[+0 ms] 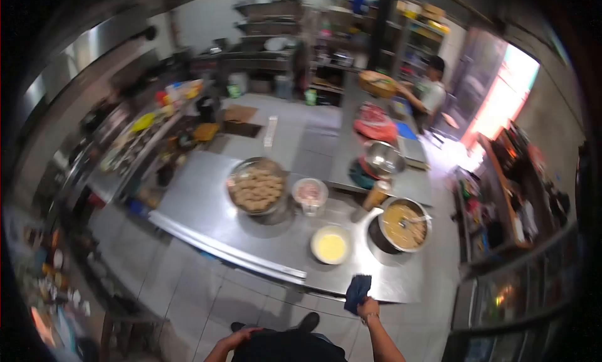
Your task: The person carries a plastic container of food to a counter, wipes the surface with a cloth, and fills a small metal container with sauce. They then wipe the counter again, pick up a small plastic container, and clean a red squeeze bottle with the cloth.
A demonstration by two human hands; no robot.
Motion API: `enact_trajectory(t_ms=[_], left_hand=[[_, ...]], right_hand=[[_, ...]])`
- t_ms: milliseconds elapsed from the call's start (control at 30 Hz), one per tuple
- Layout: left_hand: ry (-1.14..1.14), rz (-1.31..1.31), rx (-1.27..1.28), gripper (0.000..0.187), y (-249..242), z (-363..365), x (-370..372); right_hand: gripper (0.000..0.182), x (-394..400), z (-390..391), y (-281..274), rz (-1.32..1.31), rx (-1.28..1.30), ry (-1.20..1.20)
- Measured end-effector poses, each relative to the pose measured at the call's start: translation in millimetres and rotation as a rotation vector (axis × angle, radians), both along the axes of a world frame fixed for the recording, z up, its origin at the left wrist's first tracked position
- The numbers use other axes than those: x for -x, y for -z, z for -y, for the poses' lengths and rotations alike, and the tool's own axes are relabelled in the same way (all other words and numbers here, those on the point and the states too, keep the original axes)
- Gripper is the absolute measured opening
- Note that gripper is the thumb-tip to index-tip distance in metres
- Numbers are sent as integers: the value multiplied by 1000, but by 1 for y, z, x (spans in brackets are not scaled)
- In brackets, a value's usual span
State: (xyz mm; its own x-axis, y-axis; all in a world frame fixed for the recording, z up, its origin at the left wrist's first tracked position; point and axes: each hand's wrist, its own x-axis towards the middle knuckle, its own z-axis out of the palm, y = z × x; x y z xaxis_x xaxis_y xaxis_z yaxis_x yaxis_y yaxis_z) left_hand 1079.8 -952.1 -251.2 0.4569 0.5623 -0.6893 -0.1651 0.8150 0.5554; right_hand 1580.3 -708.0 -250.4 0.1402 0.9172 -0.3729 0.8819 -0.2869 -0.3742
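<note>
My right hand [369,308] is closed round a dark blue cloth [358,293] at the front edge of the steel table [370,280]. The cloth hangs over that edge, somewhat blurred. My left hand [241,337] lies against the side of my dark clothing at the bottom, fingers stretched out, holding nothing visible. On the table beyond the cloth stands a white bowl [315,254] of yellow liquid. Right of it is a large metal pot [380,236] of yellowish-brown food, with a utensil [416,220] in it.
A wide metal bowl [233,202] holds several round brown pieces; beside it is a tub [296,202] of pinkish food. Farther back are a steel bowl [384,158] and a red bag [375,123]. A person [433,95] works by a basket [376,83]. Shelves [495,186] line the right.
</note>
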Motion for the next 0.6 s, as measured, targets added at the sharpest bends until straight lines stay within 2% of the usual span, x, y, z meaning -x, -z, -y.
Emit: enact_trajectory(t_ms=[67, 100, 133, 200, 267, 333, 367, 433, 467, 533, 600], left_hand=[[-104, -27, -190, 67, -27, -16, 1], [-127, -84, -118, 71, -50, -24, -1], [-146, -138, -49, 74, -76, -34, 2], [-324, -149, 42, 74, -110, -38, 16], [-482, -144, 132, 73, -131, -29, 51], [-779, -75, -15, 59, -144, -16, 91], [-809, -73, -23, 59, -146, -4, 113], [-1170, 86, -309, 48, -152, 29, 160], [-1254, -9, -288, 43, -173, 46, 177], [-1250, -90, -378, 40, -182, 90, 212], [-1229, -173, -454, 36, -186, 124, 240]], right_hand=[[42, 55, 18, 34, 135, 190, -503], [48, 113, 30, -37, -43, 285, -523], [49, 147, 40, -23, -298, 450, -437], [42, 237, 57, -41, -567, 489, -553], [35, 333, 75, -122, -747, 475, -710], [34, 413, 89, -137, -694, 325, -978], [34, 448, 95, -145, -688, 327, -1009], [39, 514, 112, -162, -904, 345, -1127], [39, 544, 118, -174, -900, 344, -1153], [49, 593, 137, -193, -988, 608, -1085], [52, 636, 158, -197, -1055, 565, -1126]])
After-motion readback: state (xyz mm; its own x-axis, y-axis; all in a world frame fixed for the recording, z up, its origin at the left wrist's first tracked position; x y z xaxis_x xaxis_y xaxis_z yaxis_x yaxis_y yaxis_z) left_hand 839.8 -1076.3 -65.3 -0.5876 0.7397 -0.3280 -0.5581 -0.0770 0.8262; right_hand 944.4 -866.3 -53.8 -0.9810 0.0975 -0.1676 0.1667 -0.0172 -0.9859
